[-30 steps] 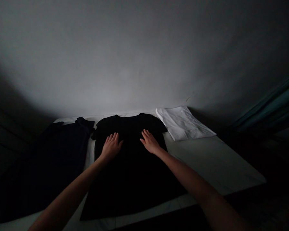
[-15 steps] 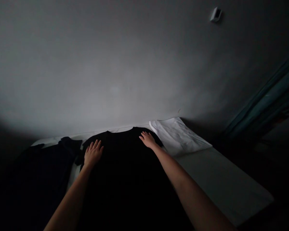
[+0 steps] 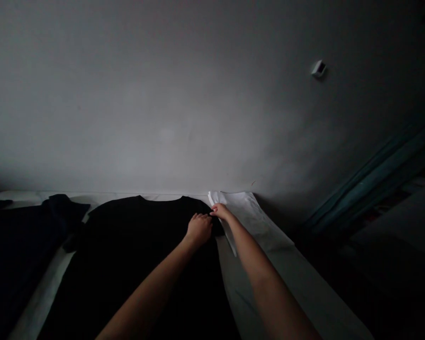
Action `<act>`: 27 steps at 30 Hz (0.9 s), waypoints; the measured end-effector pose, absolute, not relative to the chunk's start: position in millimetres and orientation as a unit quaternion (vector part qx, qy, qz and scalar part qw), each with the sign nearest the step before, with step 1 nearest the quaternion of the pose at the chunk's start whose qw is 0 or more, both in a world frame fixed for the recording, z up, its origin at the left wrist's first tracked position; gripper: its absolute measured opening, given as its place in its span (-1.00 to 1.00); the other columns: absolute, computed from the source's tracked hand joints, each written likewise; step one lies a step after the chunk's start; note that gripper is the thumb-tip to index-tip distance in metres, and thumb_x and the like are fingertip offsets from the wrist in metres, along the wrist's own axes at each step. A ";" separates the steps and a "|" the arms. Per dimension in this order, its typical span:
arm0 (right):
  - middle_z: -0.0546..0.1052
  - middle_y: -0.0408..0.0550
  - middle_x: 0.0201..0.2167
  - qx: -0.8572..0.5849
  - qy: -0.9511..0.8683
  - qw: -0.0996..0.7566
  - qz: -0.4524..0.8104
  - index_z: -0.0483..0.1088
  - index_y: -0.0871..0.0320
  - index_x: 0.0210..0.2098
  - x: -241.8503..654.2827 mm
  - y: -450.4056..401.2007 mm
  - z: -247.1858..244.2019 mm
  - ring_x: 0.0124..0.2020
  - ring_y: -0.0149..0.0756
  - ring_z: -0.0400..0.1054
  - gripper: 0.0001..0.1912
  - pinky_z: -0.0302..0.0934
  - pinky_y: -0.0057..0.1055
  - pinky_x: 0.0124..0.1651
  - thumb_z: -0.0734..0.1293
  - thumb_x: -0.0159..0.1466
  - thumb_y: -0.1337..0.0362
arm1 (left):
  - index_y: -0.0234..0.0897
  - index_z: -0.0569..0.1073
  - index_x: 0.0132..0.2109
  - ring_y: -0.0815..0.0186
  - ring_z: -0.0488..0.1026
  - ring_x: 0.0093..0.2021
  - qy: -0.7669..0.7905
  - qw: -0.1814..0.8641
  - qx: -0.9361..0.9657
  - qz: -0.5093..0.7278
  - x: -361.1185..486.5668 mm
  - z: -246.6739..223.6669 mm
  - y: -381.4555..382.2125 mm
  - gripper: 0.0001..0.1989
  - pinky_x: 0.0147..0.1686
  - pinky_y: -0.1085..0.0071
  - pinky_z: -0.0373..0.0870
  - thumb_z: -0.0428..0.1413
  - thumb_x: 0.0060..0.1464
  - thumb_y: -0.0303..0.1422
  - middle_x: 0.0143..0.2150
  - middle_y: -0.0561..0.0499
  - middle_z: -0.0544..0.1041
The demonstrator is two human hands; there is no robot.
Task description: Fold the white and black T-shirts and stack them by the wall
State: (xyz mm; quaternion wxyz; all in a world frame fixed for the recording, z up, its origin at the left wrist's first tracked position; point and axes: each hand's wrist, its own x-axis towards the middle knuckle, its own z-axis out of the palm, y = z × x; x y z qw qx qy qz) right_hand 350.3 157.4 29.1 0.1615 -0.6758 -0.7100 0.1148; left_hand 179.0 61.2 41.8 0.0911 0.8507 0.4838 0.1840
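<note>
A black T-shirt (image 3: 145, 264) lies spread on the pale bed surface (image 3: 269, 283), its neckline toward the wall. Near its right shoulder my left hand (image 3: 199, 229) has its fingers curled down on the fabric. Just beyond, my right hand (image 3: 220, 211) pinches the cloth at the sleeve's outer edge, thumb and fingers together. The two hands nearly touch. Beside the right hand lies a folded white cloth (image 3: 248, 208), partly covered by my forearm.
A dark navy garment (image 3: 17, 250) with a bunched part lies left of the T-shirt. The grey wall (image 3: 163, 118) rises behind the bed and carries a small white box (image 3: 319, 69). Teal fabric (image 3: 375, 174) hangs at the right, above a dark area.
My left hand has crossed from the left shoulder to the right one. My right hand has gone from lying flat to pinching the sleeve edge. The view has shifted.
</note>
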 end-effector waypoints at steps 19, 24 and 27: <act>0.53 -0.09 -0.24 -0.651 -0.712 0.196 0.173 0.37 0.14 -0.18 350.9 184.3 33.3 -0.21 -0.33 0.40 -0.88 0.23 -0.42 -0.10 0.30 0.27 0.37 | -0.35 0.37 0.06 0.03 0.39 0.01 0.541 0.043 0.827 0.143 237.1 18.2 51.3 -0.65 -0.09 0.16 0.39 0.03 0.10 -0.53 -0.02 -0.23 0.43; 0.56 -0.04 -0.28 -0.673 -0.697 0.152 0.195 0.46 0.16 -0.31 352.1 192.2 42.3 -0.19 -0.24 0.44 -0.88 0.26 -0.40 -0.10 0.44 0.17 0.29 | -0.35 0.38 0.05 0.01 0.40 0.01 0.575 0.035 0.806 0.139 245.2 22.8 50.9 -0.69 -0.11 0.17 0.42 0.02 0.14 -0.49 0.00 -0.25 0.44; 0.54 -0.08 -0.44 -0.677 -0.689 0.091 0.243 0.48 0.18 -0.40 360.7 193.1 50.4 -0.36 -0.25 0.42 -0.75 0.28 -0.40 -0.26 0.54 0.04 0.18 | -0.34 0.37 0.06 0.01 0.42 0.02 0.587 0.062 0.791 0.165 243.4 22.8 50.6 -0.70 -0.09 0.18 0.43 0.00 0.18 -0.43 -0.01 -0.24 0.48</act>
